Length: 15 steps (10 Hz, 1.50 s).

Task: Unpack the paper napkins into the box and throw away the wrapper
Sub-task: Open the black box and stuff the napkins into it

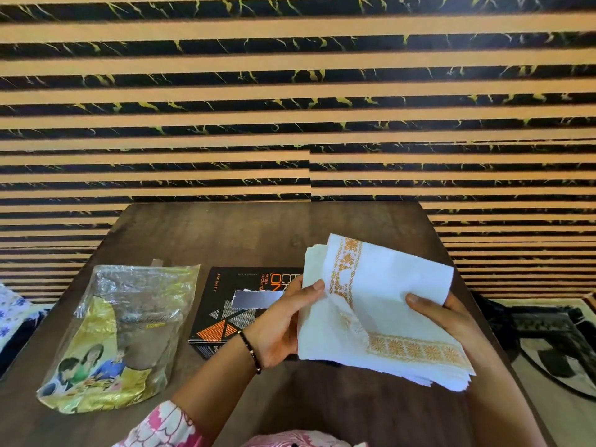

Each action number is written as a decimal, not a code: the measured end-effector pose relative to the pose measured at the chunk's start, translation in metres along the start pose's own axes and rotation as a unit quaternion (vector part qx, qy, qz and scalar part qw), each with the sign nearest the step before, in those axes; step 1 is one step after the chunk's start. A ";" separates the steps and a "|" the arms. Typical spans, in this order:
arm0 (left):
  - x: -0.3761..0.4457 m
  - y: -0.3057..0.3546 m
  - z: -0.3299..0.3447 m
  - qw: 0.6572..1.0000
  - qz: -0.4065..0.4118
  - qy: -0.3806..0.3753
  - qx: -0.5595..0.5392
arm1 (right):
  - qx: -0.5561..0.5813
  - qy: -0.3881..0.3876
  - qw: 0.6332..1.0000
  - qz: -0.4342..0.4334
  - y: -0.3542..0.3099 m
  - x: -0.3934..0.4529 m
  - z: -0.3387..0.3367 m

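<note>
A stack of white paper napkins (383, 304) with an orange patterned border is held above the table, tilted, between both hands. My left hand (283, 321) grips its left edge, thumb on top. My right hand (442, 312) holds the right side from beneath, thumb on the top sheet. The top napkin's left edge is folded up. A black box (225, 304) with orange print lies flat on the table, partly hidden behind my left hand and the napkins; a torn slot shows in its top. The empty clear and yellow plastic wrapper (122, 337) lies crumpled at the left of the table.
The dark wooden table (258, 233) stands against a striped black and tan wall (290, 108). A patterned rug (554, 343) lies on the floor at the right. A blue and white cloth (9, 311) shows at the left edge.
</note>
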<state>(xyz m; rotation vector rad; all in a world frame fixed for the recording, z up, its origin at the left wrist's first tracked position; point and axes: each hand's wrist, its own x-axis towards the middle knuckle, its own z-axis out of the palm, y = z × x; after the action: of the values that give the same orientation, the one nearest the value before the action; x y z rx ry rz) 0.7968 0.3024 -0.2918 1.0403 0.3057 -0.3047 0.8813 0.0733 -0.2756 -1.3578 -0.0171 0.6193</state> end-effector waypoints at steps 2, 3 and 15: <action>0.004 0.008 0.009 0.992 -0.005 0.041 0.117 | -0.045 0.009 0.997 -0.057 0.001 -0.006 0.012; 0.004 0.012 0.010 0.990 -0.021 0.052 0.129 | -0.021 0.003 0.998 -0.057 0.001 -0.007 0.013; -0.010 0.002 -0.013 0.920 0.065 0.079 0.378 | 0.111 0.198 0.961 0.160 0.050 0.008 -0.016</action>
<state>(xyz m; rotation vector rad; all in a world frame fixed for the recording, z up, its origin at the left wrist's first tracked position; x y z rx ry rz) 0.7872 0.3155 -0.2922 1.8484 0.2637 -0.2176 0.8737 0.0659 -0.3281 -1.2524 0.5911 0.5876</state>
